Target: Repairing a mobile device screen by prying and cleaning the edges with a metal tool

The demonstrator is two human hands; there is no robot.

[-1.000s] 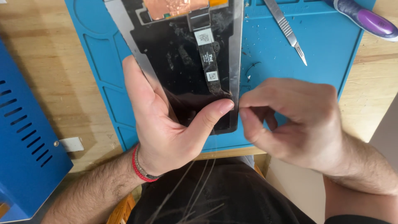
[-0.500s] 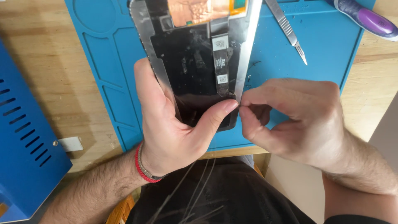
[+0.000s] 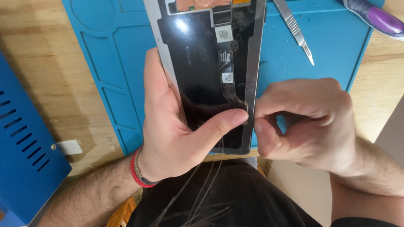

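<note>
My left hand grips a phone display panel from below, back side up, thumb pressed across its lower part near the right edge. The panel is black with a silver frame, a flat ribbon cable with white stickers, and a copper patch at its top. My right hand is curled at the panel's lower right edge, thumb and forefinger pinched together against the frame; whether they hold anything is hidden. A red band circles my left wrist.
A blue work mat covers the wooden table. A metal scalpel lies on the mat at upper right, next to a purple-handled tool. A blue metal box with vent slots stands at left.
The panel and my left hand have shifted a little to the right and up in view. My right hand stays pinched at the panel's lower right edge.
</note>
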